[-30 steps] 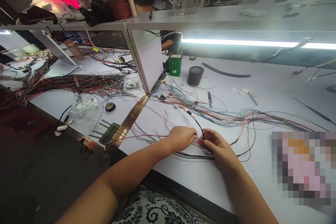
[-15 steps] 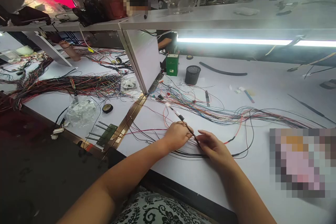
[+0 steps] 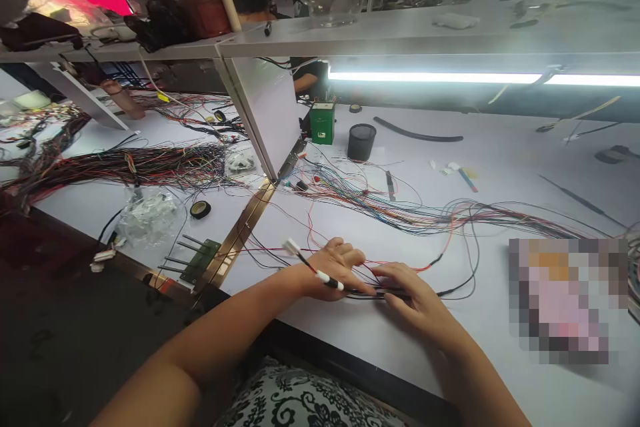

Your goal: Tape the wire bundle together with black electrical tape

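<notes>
Black cable (image 3: pixel 333 281) with white plug (image 3: pixel 291 247) at its end: near the front of the white bench (image 3: pixel 483 310), slanting across the near side of the left hand (image 3: pixel 334 265), then levelling off rightward toward the right hand (image 3: pixel 413 293); plug end aimed away and to the left, past the left wrist, so nearer to the left hand than to the right; left fingers loosely spread, with one digit stretched along the cable; right thumb and fingertips parted, with the cable's path between; cannot tell whether pinched by either hand; partly lost behind the right hand; cannot tell whether the same as the black run (image 3: pixel 453 291) emerging beyond; multicoloured wire bundle (image 3: pixel 400 217) farther back, apart from both hands; right side of bench partly covered by a blocked-out patch (image 3: pixel 560 300), contents unreadable.
</notes>
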Tool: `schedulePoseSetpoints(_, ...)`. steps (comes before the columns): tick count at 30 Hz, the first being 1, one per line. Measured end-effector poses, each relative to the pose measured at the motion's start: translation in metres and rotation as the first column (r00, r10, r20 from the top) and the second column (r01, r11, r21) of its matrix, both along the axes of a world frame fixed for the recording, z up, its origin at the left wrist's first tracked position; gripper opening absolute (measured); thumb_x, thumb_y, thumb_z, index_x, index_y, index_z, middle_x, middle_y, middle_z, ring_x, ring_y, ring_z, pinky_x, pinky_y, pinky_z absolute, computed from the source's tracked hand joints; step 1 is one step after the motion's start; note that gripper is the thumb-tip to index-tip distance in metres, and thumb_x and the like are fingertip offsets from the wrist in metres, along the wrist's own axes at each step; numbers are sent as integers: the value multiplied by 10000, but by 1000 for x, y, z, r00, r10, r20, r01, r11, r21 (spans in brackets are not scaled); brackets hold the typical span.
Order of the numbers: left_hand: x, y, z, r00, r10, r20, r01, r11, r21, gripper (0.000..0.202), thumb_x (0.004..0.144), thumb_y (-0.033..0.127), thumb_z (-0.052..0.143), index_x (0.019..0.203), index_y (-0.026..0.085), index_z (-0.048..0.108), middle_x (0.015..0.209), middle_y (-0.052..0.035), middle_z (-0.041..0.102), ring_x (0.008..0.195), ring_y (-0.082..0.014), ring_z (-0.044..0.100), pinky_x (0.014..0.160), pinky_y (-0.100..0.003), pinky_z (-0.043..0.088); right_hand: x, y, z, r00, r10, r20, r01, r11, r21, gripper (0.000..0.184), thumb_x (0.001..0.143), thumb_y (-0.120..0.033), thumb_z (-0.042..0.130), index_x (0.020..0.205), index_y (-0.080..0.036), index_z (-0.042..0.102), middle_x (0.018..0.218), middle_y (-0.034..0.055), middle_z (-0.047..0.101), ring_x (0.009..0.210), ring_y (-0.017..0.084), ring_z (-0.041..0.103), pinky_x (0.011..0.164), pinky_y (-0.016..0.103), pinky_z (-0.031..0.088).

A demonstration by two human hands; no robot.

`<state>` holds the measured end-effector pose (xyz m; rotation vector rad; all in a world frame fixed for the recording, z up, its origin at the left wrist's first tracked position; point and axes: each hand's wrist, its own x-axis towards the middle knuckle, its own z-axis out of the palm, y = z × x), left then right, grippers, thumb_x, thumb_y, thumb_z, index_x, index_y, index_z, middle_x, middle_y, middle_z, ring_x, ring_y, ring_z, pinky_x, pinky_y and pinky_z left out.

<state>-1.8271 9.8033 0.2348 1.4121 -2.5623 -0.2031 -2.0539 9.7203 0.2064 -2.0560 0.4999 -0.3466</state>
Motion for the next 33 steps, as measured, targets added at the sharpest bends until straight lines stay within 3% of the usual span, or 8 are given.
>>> schedulePoseSetpoints(6, 8, 8, -4, 984, -36, 174, 62, 987, -149, 440, 935, 196, 419, 1277, 458, 508, 890, 9, 566, 732, -133, 484, 814, -336, 328, 11, 4, -26, 996, -64, -67, 55, 991, -124, 255, 942, -369, 405, 1020, -246, 614, 968, 55, 658, 922, 218, 602, 802, 400, 495)
schedulePoseSetpoints(10, 49, 15, 9, 941, 314, 129, -295, 945, -144, 481, 913, 142, 411, 1370, 287, 445, 928, -18, 596, 769, -129, 530, 790, -327, 347, 13, 2, -32, 988, -78, -131, 56, 985, -166, 293, 946, -412, 389, 1009, -253, 626, 975, 52, 670, 925, 217, 608, 804, 392, 486)
schedulePoseSetpoints(14, 98, 27, 22, 744, 667, 27, -647, 730, -220, 345, 883, 179, 507, 1194, 287, 613, 1031, -40, 606, 966, -188, 546, 898, -375, 347, 15, 5, -24, 978, -27, -205, -19, 975, -220, 314, 945, -435, 384, 965, -248, 635, 903, 49, 670, 872, 218, 607, 772, 387, 475)
schedulePoseSetpoints(19, 144, 46, 22, 409, 907, -100, -881, 364, -303, 389, 833, 250, 609, 1218, 311, 603, 1263, -67, 514, 1161, -251, 477, 972, -412, 363, 19, 8, -21, 969, -44, -244, -18, 969, -245, 314, 941, -436, 391, 965, -244, 638, 937, 46, 681, 906, 224, 604, 803, 395, 467)
schedulePoseSetpoints(21, 150, 54, 18, 323, 945, -40, -908, 298, -295, 509, 803, 238, 644, 1294, 318, 538, 1354, -87, 448, 1241, -284, 418, 1017, -461, 335, 19, 9, -22, 967, -79, -242, 22, 973, -229, 307, 933, -441, 402, 972, -246, 635, 974, 49, 685, 934, 232, 607, 820, 401, 469)
schedulePoseSetpoints(23, 143, 62, 17, 363, 929, 69, -884, 367, -291, 638, 768, 195, 675, 1354, 331, 464, 1453, -103, 343, 1333, -316, 316, 1073, -528, 252, 19, 9, -22, 965, -131, -228, 86, 977, -197, 314, 929, -447, 395, 987, -245, 628, 1007, 57, 687, 951, 241, 614, 821, 404, 479)
schedulePoseSetpoints(27, 98, 76, 33, 692, 721, 26, -693, 674, -256, 665, 807, 235, 642, 1409, 301, 368, 1533, -121, 174, 1405, -327, 195, 1111, -539, 212, 16, 10, -11, 957, -204, -209, 189, 978, -90, 320, 922, -475, 390, 1015, -262, 609, 1036, 56, 695, 945, 248, 637, 781, 389, 505)
schedulePoseSetpoints(33, 18, 85, 60, 916, 237, -325, -318, 920, -227, 416, 859, 170, 552, 1248, 300, 482, 1164, -31, 615, 1044, -185, 570, 921, -370, 442, 24, 1, 17, 916, -339, -212, 335, 941, -58, 322, 904, -504, 433, 1045, -277, 613, 951, 44, 703, 853, 240, 636, 737, 375, 491)
